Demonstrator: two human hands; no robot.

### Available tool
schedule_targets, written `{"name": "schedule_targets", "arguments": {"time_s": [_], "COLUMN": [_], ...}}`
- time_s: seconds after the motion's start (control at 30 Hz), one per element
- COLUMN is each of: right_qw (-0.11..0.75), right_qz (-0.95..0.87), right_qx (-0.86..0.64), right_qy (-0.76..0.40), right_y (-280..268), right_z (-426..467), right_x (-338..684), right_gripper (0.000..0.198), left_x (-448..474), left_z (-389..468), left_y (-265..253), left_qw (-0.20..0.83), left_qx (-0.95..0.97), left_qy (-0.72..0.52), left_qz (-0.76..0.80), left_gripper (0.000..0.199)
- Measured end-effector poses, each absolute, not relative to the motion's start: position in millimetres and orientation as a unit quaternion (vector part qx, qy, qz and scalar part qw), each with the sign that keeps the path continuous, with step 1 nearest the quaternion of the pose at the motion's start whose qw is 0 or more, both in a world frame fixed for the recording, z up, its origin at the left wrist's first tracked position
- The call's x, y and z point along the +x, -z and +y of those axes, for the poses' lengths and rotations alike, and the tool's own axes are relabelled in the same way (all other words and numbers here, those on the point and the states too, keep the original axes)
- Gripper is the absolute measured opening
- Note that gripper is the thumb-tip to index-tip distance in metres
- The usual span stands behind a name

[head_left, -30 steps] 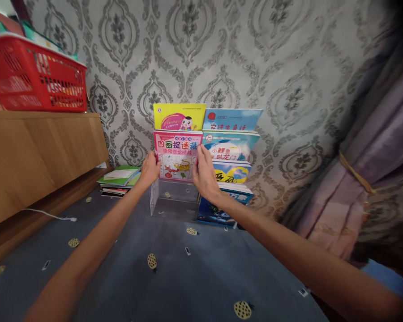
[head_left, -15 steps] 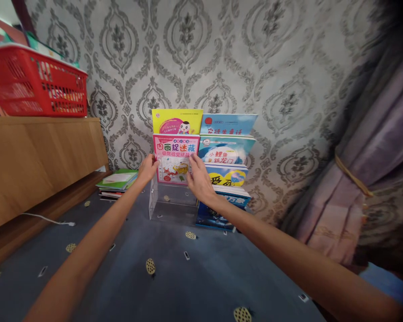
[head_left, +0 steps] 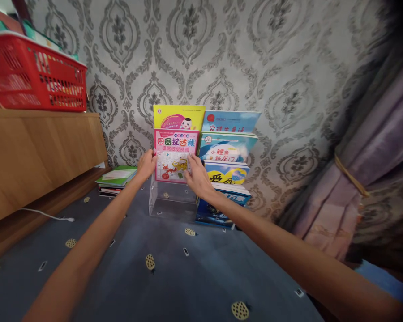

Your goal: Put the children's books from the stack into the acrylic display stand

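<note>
A pink picture book (head_left: 171,156) stands upright between my two hands, its cover facing me. My left hand (head_left: 146,163) is closed on its left edge. My right hand (head_left: 198,176) grips the right edge, thumb on the cover. Behind it a yellow book (head_left: 179,115) rises in the back tier of a clear acrylic rack (head_left: 174,208), whose lower left tiers show through below the pink book. On the right side stand a light blue book (head_left: 231,120), a teal book (head_left: 228,145), a blue-and-yellow book (head_left: 230,174) and a dark blue book (head_left: 215,214).
A stack of books and papers (head_left: 116,176) lies left of the rack, by a wooden cabinet (head_left: 43,152) that bears a red plastic basket (head_left: 60,80). A white cable (head_left: 50,215) runs across the patterned blue sheet (head_left: 121,277). A tied curtain (head_left: 336,197) hangs at the right.
Both hands still hold the pink book, which has shifted and tilted slightly. The whole view has moved a little; the other books keep their places in the rack.
</note>
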State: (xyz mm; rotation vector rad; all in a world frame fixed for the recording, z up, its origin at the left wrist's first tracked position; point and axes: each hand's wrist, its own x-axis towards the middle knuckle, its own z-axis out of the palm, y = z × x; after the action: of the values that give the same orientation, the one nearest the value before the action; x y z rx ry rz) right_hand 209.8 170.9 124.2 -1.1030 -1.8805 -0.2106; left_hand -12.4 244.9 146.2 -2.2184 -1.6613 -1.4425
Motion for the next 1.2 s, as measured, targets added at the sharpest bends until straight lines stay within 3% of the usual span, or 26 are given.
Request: {"name": "schedule_targets", "arguments": {"time_s": [0.47, 0.8, 1.2], "right_qw": [0.436, 0.428, 0.438], "right_qz": [-0.772, -0.775, -0.781], "right_qx": [-0.456, -0.459, -0.442], "right_qy": [0.074, 0.065, 0.052], "right_y": [-126, -127, -118], "right_z": [165, 160, 161], "right_x": [206, 203, 206], "right_gripper": [0.060, 0.059, 0.058], "left_x": [-22, -20, -14], "left_z": [244, 242, 254], "left_y": [-147, -155, -162], "left_qw": [-0.005, -0.043, -0.051], "left_qx": [-0.725, -0.724, -0.687], "left_qy": [0.480, 0.502, 0.529], "left_qz": [-0.495, -0.471, -0.496], "left_gripper": [0.010, 0.024, 0.016]}}
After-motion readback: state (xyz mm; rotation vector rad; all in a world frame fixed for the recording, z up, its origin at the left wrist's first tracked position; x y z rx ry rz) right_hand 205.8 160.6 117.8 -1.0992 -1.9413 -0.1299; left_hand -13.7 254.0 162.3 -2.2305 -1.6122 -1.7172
